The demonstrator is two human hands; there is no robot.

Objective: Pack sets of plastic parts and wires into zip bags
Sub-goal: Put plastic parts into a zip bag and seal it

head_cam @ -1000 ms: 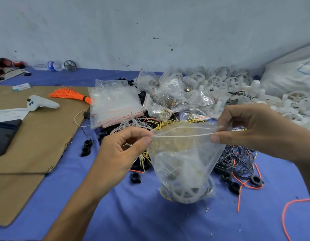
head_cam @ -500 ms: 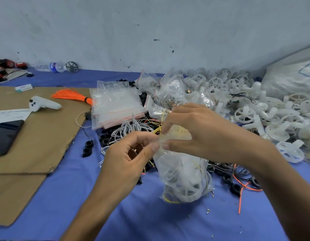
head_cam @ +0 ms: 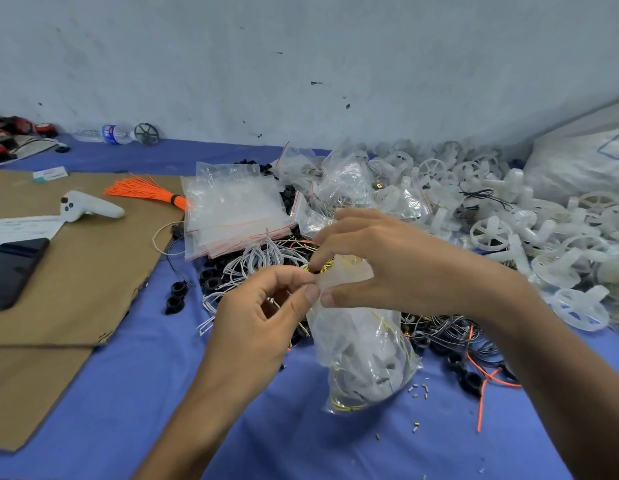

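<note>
At nine o'clock of the bag [head_cam: 363, 355], the left hand [head_cam: 263, 317] pinches its zip edge, fingers [head_cam: 310, 294] pressed together. The bag hangs over the middle of the counter [head_cam: 162, 393], holding white parts [head_cam: 360, 372] and yellow wire [head_cam: 346, 405]; its bottom looks to touch it. At three o'clock the right hand [head_cam: 398, 268] pinches the same edge. The film seems thin, soft and slippery, the load light: the stiffer zip strip is the best hold.
</note>
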